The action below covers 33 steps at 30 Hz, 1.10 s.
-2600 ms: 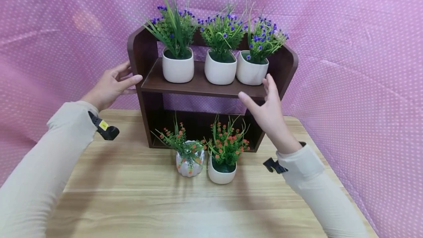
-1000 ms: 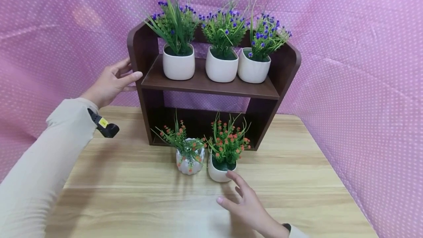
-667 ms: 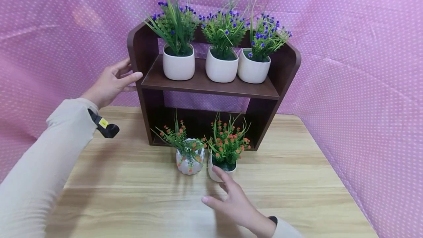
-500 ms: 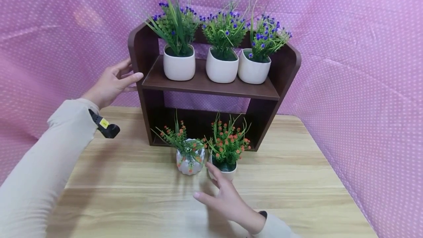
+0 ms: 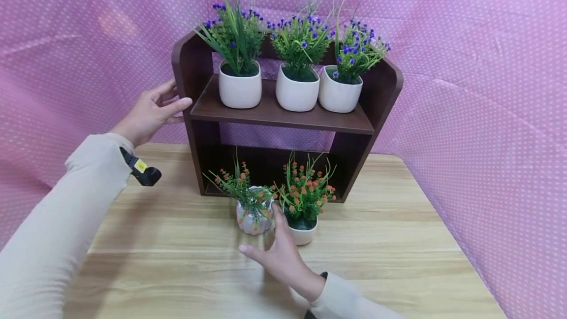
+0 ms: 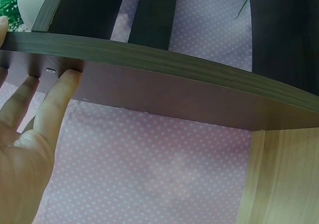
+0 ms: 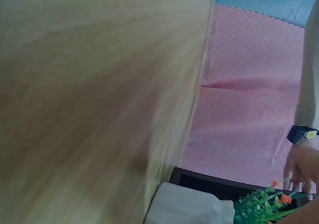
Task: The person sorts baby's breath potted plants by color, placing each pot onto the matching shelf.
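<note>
In the head view, my left hand [image 5: 148,112] holds the left side panel of a dark brown two-tier shelf [image 5: 283,121]. Its thumb lies at the front edge, and the fingertips [image 6: 70,77] meet the outer face. My right hand [image 5: 285,257] is spread low over the table, thumb apart from the fingers, holding nothing. Its index fingertip is beside a white ribbed pot [image 5: 251,224] with orange flowers; contact cannot be told. The hand partly covers a smooth white pot [image 5: 303,236] of orange flowers to the right. The right wrist view shows a white pot [image 7: 182,206] close up.
On the upper shelf stand three white pots with purple flowers: left [image 5: 240,90], middle [image 5: 297,93] and right [image 5: 340,95]. Pink dotted cloth [image 5: 478,87] hangs behind and beside the wooden table [image 5: 398,240].
My right hand has come down from the shelf's right side to the table, then moved leftward past the smooth pot to the ribbed pot. The left hand stays at the side panel.
</note>
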Motion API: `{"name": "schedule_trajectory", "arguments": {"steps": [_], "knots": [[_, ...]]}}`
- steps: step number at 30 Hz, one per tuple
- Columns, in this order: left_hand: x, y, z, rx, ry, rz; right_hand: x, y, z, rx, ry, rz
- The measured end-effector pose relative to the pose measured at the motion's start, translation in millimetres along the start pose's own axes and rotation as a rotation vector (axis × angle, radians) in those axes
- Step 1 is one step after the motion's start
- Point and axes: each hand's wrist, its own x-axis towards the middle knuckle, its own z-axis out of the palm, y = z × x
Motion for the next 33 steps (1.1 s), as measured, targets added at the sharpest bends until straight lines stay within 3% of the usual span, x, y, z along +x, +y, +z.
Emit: {"name": "schedule_trajectory", "arguments": {"steps": [8,20,33], "knots": [[1.1,-0.6,2.1,-0.013,-0.014,0.005,13.5,1.4,11.3,0.082,0.066,0.059],[2.2,-0.1,2.9,-0.030,-0.021,0.030,31.2,0.9,21.0,0.169,0.162,0.072],[-0.5,-0.5,0.0,0.010,-0.006,0.018,25.3,9.1,20.2,0.134,0.130,0.024]]}}
